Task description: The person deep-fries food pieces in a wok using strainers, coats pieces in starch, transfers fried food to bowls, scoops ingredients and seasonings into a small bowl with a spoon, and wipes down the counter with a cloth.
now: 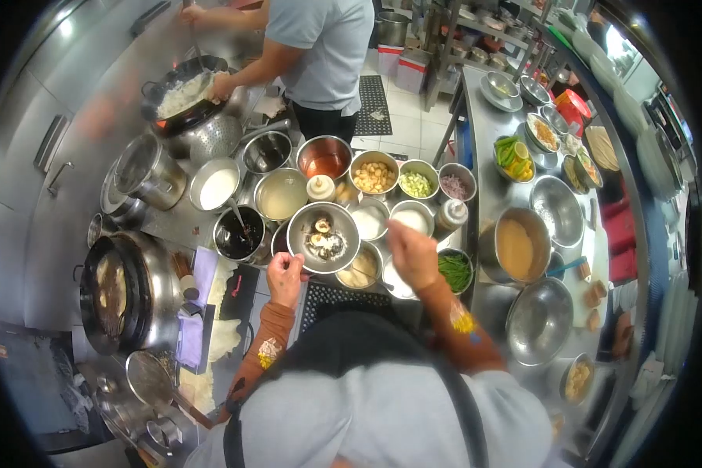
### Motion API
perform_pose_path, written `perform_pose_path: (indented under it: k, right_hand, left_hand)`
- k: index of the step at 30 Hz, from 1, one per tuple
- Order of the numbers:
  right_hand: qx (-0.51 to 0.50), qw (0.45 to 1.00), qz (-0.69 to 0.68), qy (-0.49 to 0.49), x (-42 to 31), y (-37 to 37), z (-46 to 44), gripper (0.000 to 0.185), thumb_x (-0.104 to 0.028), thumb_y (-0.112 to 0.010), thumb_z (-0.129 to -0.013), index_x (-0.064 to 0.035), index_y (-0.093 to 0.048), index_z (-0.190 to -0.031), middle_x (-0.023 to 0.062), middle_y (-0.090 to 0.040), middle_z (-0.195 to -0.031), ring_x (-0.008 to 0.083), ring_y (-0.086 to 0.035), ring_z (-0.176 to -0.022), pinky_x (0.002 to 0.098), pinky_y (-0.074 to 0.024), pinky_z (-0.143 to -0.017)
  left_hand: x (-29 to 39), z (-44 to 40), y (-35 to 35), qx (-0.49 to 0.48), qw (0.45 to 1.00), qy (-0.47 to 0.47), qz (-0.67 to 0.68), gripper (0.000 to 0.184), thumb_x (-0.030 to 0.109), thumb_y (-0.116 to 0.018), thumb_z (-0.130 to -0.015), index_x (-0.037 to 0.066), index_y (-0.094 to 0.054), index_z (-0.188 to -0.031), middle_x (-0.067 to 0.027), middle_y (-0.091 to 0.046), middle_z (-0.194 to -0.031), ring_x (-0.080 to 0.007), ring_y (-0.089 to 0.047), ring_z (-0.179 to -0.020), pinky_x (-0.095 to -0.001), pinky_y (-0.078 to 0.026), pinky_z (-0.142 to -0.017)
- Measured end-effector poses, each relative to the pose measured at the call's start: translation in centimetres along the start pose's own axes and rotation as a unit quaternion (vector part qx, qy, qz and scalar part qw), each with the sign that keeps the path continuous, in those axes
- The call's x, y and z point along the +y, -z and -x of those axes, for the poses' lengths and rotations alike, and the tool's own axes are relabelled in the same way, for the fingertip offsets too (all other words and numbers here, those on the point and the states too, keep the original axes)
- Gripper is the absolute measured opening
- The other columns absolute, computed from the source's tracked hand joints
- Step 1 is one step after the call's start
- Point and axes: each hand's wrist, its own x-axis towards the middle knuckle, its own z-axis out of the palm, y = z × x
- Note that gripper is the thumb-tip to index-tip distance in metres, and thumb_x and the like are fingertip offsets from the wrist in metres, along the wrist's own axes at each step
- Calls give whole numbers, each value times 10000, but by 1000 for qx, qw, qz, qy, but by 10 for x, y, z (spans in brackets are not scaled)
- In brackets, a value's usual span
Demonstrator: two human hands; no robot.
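My left hand (285,281) grips the near-left rim of a metal bowl (349,221), thumb and fingers pinched on its edge. Dark liquid, a white powder and a yellowish lump lie in the bowl's bottom. To the right, my right hand (413,253) is closed and slightly blurred above containers of white powder (410,216). What its fingers hold, if anything, I cannot make out. Chopped green herbs (455,271) fill a container beside that hand. A pot with a pale paste (359,269) sits just right of the held bowl.
Containers of garlic-like pieces (374,177), chopped green vegetable (417,184) and red sauce (324,162) stand beyond the bowl. Left are a dark sauce pot (238,234) and an oil-filled wok (109,288). A co-worker (320,54) handles a wok (183,97). A brown-liquid pot (516,246) stands right.
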Motion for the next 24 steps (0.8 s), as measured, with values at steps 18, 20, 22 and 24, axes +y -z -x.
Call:
perform_pose_path:
  k: [18, 20, 22, 24]
  right_hand:
    - [-244, 880, 229, -335, 221, -99, -95, 285, -191, -555, -875, -80, -643, -1122, 215, -593, -1157, 369, -585, -1071, 432, -501, -864]
    - [-303, 836, 245, -386, 237, -110, -94, 372, -225, -519, -898, -79, -591, -1233, 204, -431, -1392, 381, -439, -1273, 457, -431, -988]
    - [-284, 842, 271, -371, 226, -102, -94, 362, -250, -559, -878, -75, -622, -1189, 208, -476, -1351, 369, -470, -1251, 434, -447, -974]
    - [-331, 848, 219, -352, 246, -105, -97, 377, -250, -611, -853, -74, -629, -1186, 237, -501, -1322, 351, -510, -1210, 418, -432, -995]
  left_hand:
    - [-11, 31, 54, 23, 999, 13, 20, 148, 119, -632, -833, 64, -504, -783, -51, -570, -699, -132, -548, -544, -284, -487, -462]
    - [-5, 40, 63, 56, 998, 24, 14, 156, 91, -629, -826, 44, -507, -741, -63, -568, -674, -133, -548, -524, -283, -497, -459]
    - [1, 44, 70, 72, 997, 24, 10, 162, 83, -624, -823, 55, -494, -730, -60, -567, -674, -131, -548, -524, -279, -503, -456]
    - [7, 54, 74, 78, 996, 35, 23, 164, 82, -626, -820, 56, -491, -729, -55, -562, -669, -129, -546, -526, -277, -504, -456]
